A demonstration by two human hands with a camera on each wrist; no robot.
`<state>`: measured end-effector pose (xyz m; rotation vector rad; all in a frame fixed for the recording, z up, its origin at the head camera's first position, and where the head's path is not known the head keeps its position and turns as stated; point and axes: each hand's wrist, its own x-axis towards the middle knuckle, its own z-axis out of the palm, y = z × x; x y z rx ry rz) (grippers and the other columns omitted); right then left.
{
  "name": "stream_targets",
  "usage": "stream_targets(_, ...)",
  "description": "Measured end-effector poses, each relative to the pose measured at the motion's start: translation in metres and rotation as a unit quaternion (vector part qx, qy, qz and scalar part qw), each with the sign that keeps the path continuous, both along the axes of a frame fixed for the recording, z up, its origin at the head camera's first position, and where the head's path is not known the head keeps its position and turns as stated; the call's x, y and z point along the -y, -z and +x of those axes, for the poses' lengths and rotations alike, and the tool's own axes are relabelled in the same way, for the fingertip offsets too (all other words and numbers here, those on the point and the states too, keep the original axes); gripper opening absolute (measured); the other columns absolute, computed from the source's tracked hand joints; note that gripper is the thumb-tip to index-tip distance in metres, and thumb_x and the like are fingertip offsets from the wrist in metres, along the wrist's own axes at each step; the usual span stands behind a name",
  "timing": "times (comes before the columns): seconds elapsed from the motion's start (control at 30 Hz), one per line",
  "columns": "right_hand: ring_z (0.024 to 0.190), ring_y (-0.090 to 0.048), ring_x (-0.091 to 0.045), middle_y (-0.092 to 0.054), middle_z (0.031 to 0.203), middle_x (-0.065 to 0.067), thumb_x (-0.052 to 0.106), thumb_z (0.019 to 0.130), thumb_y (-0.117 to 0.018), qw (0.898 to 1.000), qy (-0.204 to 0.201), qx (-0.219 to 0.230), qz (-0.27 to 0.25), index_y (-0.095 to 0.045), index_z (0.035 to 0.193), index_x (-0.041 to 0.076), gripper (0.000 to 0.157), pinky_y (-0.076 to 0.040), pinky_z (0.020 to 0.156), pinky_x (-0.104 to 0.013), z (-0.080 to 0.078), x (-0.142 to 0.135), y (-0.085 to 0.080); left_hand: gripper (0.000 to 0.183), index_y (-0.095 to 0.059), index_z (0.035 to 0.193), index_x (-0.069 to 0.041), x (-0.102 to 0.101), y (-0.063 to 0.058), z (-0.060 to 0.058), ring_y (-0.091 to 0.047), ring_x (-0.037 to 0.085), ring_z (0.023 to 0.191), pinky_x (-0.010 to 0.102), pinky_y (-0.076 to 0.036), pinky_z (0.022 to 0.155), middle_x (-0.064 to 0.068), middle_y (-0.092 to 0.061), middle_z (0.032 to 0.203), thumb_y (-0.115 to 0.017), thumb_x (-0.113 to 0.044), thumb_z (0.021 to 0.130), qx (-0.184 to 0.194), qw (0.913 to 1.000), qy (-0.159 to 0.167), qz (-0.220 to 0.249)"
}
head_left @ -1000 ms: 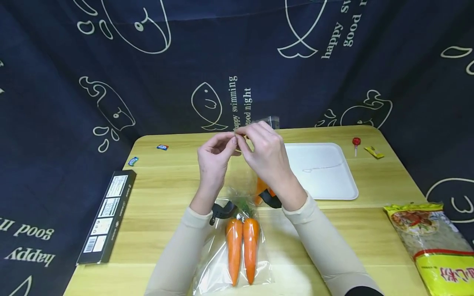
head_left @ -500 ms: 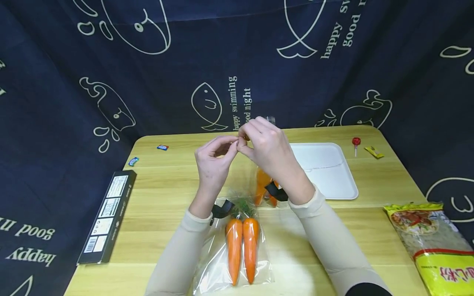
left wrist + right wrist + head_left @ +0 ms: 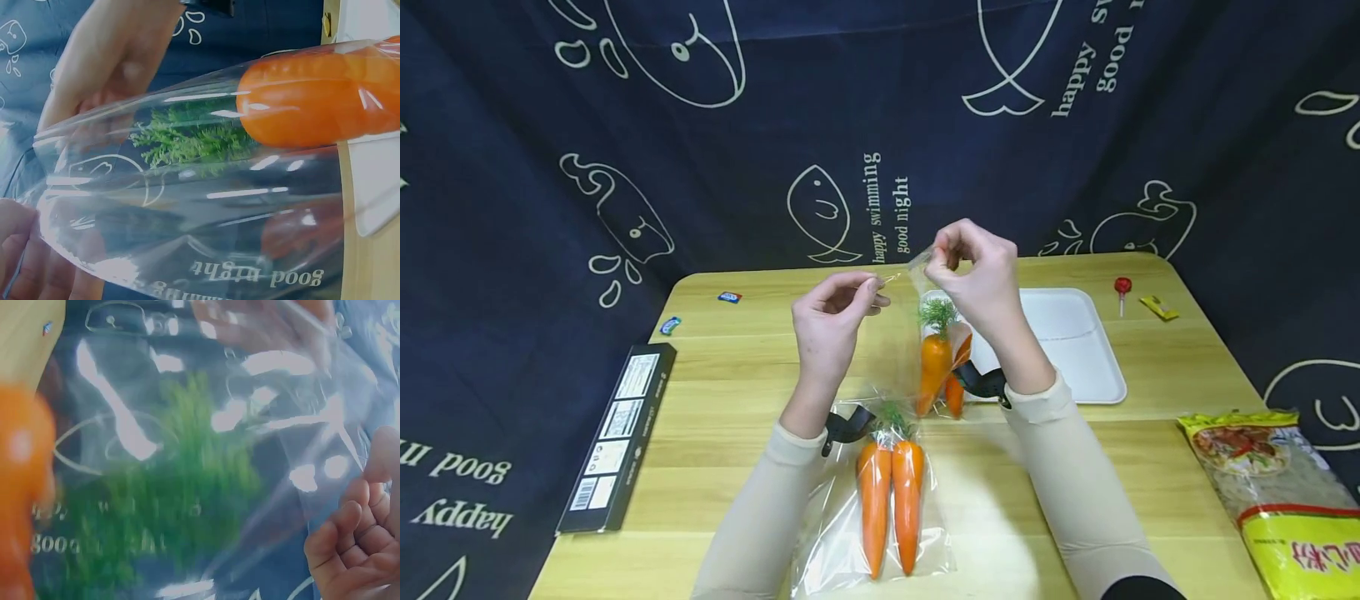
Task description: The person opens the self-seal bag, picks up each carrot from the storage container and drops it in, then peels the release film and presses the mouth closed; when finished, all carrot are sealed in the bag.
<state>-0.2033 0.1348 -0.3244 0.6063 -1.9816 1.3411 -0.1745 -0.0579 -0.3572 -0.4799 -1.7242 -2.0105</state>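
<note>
A clear plastic bag (image 3: pixel 231 194) stands upright with its top stretched between my two hands. In it are an orange carrot (image 3: pixel 934 367) with green leaves (image 3: pixel 937 315) and a second carrot (image 3: pixel 955 393), partly covered by the right wrist strap. My left hand (image 3: pixel 829 325) pinches one side of the bag's rim with thumb and fingers. On the opposite side, my right hand (image 3: pixel 981 271) pinches the rim, higher up. Nearer my body lies another clear bag (image 3: pixel 827 550) holding two carrots (image 3: pixel 875 500) side by side, leaves pointing away.
Behind the upright bag lies a white tray (image 3: pixel 1075 379) with a thin pale strand (image 3: pixel 1067 337). A red lollipop (image 3: pixel 1122 286), yellow candy (image 3: pixel 1159 308) and noodle packet (image 3: pixel 1270 492) are right. Left are a black box (image 3: pixel 617 442) and two small blue candies (image 3: pixel 730 297) (image 3: pixel 670 326).
My hands were close together at the bag's top; the right has moved right and up, spreading the rim. The left stays nearly in place. The bagged carrots behind now show more.
</note>
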Motion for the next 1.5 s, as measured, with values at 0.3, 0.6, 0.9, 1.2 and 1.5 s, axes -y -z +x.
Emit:
stream_targets(0.3,0.063,-0.048,-0.011,-0.061,0.075,0.001,-0.006,0.085,-0.058,0.963,0.039,0.132,-0.232,-0.064,0.078,0.01,0.019,-0.037,0.053,-0.017,-0.014,-0.078,0.014,0.022,-0.07,0.101,0.007,0.008,0.004,-0.008,-0.074,0.022,0.071,0.039,-0.064,0.062,0.008,-0.075,0.09,-0.075,-0.011,0.09,0.028,0.9988,-0.001,0.041)
stream_targets(0.6,0.053,-0.046,-0.019,-0.055,0.063,-0.006,-0.012,0.083,-0.055,0.911,0.067,0.111,-0.391,-0.06,0.076,-0.002,0.012,-0.042,0.048,-0.021,-0.014,-0.153,0.03,0.02,-0.071,0.101,0.004,0.011,0.006,-0.013,-0.074,0.021,0.071,0.037,-0.063,0.062,0.009,-0.074,0.09,-0.075,-0.012,0.089,0.043,0.9969,0.002,0.066)
stream_targets(0.9,0.053,-0.048,-0.019,-0.052,0.063,-0.007,-0.009,0.086,-0.054,0.863,0.134,0.137,-0.468,-0.058,0.075,-0.002,0.014,-0.045,0.051,-0.024,-0.013,-0.216,0.047,0.025,-0.069,0.101,0.008,0.015,0.003,-0.012,-0.073,0.021,0.071,0.036,-0.063,0.063,0.009,-0.075,0.089,-0.076,-0.012,0.088,0.053,0.9955,-0.002,0.078)
stream_targets(1.2,0.056,-0.052,-0.009,-0.059,0.064,0.009,0.008,0.09,-0.06,0.891,0.193,0.342,-0.227,-0.068,0.09,0.004,0.009,-0.045,0.051,-0.02,-0.022,-0.228,0.093,0.021,-0.071,0.101,0.005,0.014,0.004,-0.013,-0.073,0.021,0.07,0.035,-0.063,0.064,0.01,-0.074,0.089,-0.076,-0.011,0.088,0.05,0.9955,0.007,0.08)
stream_targets(1.5,0.089,-0.053,-0.035,-0.054,0.14,-0.028,0.021,0.105,-0.045,0.834,0.146,0.452,0.281,-0.065,0.131,0.006,0.036,-0.044,0.068,-0.039,-0.028,-0.236,0.131,0.025,-0.07,0.103,0.007,0.014,0.007,-0.015,-0.073,0.021,0.072,0.037,-0.064,0.068,0.009,-0.075,0.09,-0.075,-0.014,0.089,0.047,0.997,0.008,0.061)
